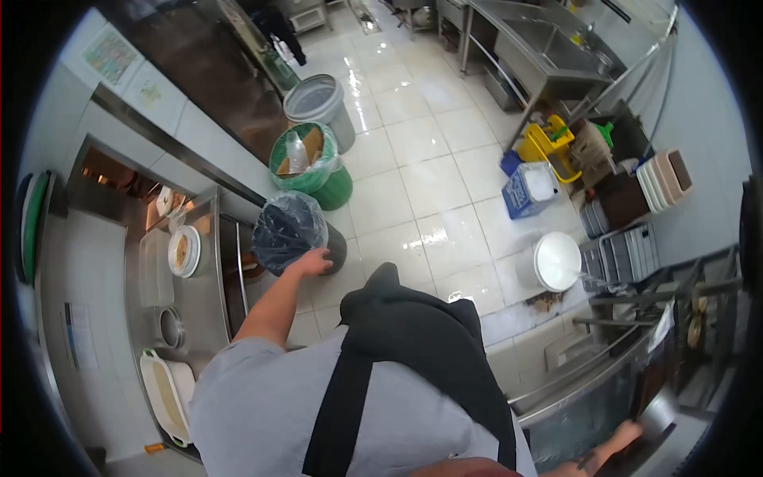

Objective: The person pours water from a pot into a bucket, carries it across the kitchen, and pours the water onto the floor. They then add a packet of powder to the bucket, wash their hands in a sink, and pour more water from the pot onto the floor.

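My left hand (315, 261) is closed at the near rim of a dark bin lined with a clear plastic bag (290, 226). Its fingers curl over the edge where the liner folds down. Far off to the lower right, my right hand (626, 434) is closed at a shiny metal piece (658, 413), blurred and of a kind I cannot tell. That hand is above a steel sink basin (584, 429). Just beyond the lined bin stands a green bin (332, 187) with a pale liner, holding cardboard and a clear plastic bottle (296, 151).
A lidded grey barrel (324, 103) stands behind the green bin. On the left, a steel counter (203, 298) carries stacked plates (183, 251) and a white tub (168, 389). To the right are a white bucket (556, 261), a blue container (528, 191) and a yellow mop bucket (544, 143). The tiled floor (429, 175) looks wet.
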Motion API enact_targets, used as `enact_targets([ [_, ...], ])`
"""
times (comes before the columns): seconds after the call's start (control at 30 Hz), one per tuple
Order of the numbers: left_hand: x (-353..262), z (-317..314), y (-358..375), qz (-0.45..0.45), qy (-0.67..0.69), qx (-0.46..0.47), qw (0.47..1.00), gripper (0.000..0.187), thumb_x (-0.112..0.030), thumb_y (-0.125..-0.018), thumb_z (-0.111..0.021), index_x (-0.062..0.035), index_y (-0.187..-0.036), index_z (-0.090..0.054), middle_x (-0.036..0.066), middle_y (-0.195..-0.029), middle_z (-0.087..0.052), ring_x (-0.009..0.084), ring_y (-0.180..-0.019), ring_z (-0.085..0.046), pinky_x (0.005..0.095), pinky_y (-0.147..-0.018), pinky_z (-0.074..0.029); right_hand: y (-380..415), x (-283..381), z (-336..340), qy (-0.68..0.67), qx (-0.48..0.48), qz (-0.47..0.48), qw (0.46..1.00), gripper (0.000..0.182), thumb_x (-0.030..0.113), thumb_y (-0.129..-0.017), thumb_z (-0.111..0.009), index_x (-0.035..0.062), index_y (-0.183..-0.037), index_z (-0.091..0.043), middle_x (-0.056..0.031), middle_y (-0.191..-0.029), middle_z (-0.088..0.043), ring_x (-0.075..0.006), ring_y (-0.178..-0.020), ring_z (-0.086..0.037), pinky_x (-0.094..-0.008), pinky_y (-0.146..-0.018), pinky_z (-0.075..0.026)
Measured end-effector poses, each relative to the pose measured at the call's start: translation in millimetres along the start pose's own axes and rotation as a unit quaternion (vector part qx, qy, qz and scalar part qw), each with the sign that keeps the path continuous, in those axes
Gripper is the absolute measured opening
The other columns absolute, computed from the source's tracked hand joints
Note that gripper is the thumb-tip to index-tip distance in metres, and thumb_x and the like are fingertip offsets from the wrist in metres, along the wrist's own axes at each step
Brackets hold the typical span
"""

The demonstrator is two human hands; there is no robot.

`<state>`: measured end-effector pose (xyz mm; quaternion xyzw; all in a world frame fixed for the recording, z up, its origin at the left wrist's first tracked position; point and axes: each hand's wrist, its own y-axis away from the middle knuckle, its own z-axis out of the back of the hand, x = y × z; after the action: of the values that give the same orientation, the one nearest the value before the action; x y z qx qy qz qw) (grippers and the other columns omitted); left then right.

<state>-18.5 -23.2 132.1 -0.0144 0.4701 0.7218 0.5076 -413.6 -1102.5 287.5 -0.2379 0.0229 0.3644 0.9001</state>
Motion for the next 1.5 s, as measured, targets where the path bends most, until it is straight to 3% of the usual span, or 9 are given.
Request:
enact_targets([
  [0.07,7,6,-2,0.009,-0.050,0.004,0.999,0.062,-0.029,-0.083,-0.066,0.0003,-0.134,-0.049,0.022,-0.127,-0.058,0.0321,-0.096,-0.066,0.0391,-0.085,-0.052,81,4,31,0.021,0.217,0.166,0.962,0.030,0.012,-0.081,-0.060,-0.0113,-0.098,-0.063,-0.0306,-0.095,-0.064,-0.0369,-0.089,-0.064,-0.0448,-0.077,-0.051],
  [0.2,24,20,7,-0.029,-0.224,-0.037,0.974,0.058,-0.024,-0.085,-0.067,-0.0010,-0.135,-0.049,0.018,-0.114,-0.064,0.0238,-0.091,-0.067,0.0342,-0.081,-0.052,178,35,-21,-0.061,0.376,-0.150,0.912,0.024,0.016,-0.083,-0.060,-0.0050,-0.094,-0.062,-0.0207,-0.088,-0.061,-0.0292,-0.082,-0.060,-0.0390,-0.073,-0.049],
  [0.33,-19,34,44,0.023,-0.227,-0.048,0.972,0.054,-0.032,-0.079,-0.066,-0.0002,-0.122,-0.061,0.023,-0.124,-0.060,0.0353,-0.116,-0.058,0.0399,-0.098,-0.045,216,83,-75,-0.324,0.319,-0.368,0.811,0.020,0.021,-0.086,-0.059,0.0014,-0.090,-0.061,-0.0108,-0.082,-0.057,-0.0215,-0.076,-0.056,-0.0331,-0.068,-0.047],
  [0.43,-11,34,18,0.005,-0.194,-0.015,0.981,0.052,-0.030,-0.081,-0.067,0.0009,-0.122,-0.060,0.021,-0.120,-0.063,0.0326,-0.109,-0.062,0.0392,-0.093,-0.048,243,109,-89,-0.540,0.143,-0.279,0.781,0.018,0.024,-0.088,-0.059,0.0061,-0.087,-0.060,-0.0033,-0.077,-0.055,-0.0157,-0.071,-0.053,-0.0288,-0.064,-0.045],
  [0.47,-18,35,17,-0.057,-0.235,-0.038,0.970,0.050,-0.028,-0.082,-0.067,0.0011,-0.122,-0.060,0.019,-0.116,-0.065,0.0302,-0.103,-0.065,0.0382,-0.090,-0.050,229,143,-55,-0.650,0.092,-0.461,0.597,0.015,0.024,-0.085,-0.060,0.0092,-0.083,-0.060,-0.0008,-0.075,-0.054,-0.0156,-0.067,-0.052,-0.0277,-0.062,-0.045],
  [0.57,-41,22,6,0.013,-0.090,0.021,0.996,0.044,-0.021,-0.086,-0.067,0.0008,-0.123,-0.060,0.013,-0.098,-0.069,0.0199,-0.079,-0.066,0.0330,-0.075,-0.052,189,156,-31,-0.763,0.055,-0.520,0.381,0.011,0.010,-0.082,-0.055,0.0120,-0.072,-0.052,-0.0006,-0.069,-0.051,-0.0141,-0.064,-0.051,-0.0259,-0.059,-0.045],
  [0.6,-50,20,8,0.000,-0.087,0.016,0.996,0.042,-0.019,-0.086,-0.066,0.0008,-0.123,-0.059,0.011,-0.092,-0.069,0.0169,-0.072,-0.065,0.0314,-0.071,-0.052,190,112,-95,-0.849,-0.057,-0.519,0.086,0.016,0.009,-0.090,-0.046,0.0074,-0.074,-0.047,-0.0023,-0.062,-0.044,-0.0145,-0.053,-0.047,-0.0235,-0.049,-0.045],
  [1.07,-19,-3,-27,-0.020,-0.057,0.063,0.996,0.043,-0.021,-0.087,-0.064,0.0016,-0.123,-0.058,0.013,-0.095,-0.068,0.0186,-0.076,-0.064,0.0326,-0.071,-0.052,-26,116,106,-0.881,0.167,-0.362,0.253,0.023,0.003,-0.091,-0.043,0.0080,-0.069,-0.039,-0.0004,-0.059,-0.040,-0.0112,-0.050,-0.041,-0.0231,-0.046,-0.041],
  [1.5,81,-26,15,0.131,0.037,0.063,0.989,0.034,-0.022,-0.087,-0.063,0.0016,-0.112,-0.063,0.008,-0.086,-0.065,0.0162,-0.070,-0.062,0.0301,-0.056,-0.047,-168,188,146,-0.575,0.226,-0.377,0.690,0.012,0.007,-0.082,-0.052,0.0066,-0.072,-0.047,-0.0028,-0.058,-0.045,-0.0150,-0.047,-0.045,-0.0288,-0.044,-0.043],
])
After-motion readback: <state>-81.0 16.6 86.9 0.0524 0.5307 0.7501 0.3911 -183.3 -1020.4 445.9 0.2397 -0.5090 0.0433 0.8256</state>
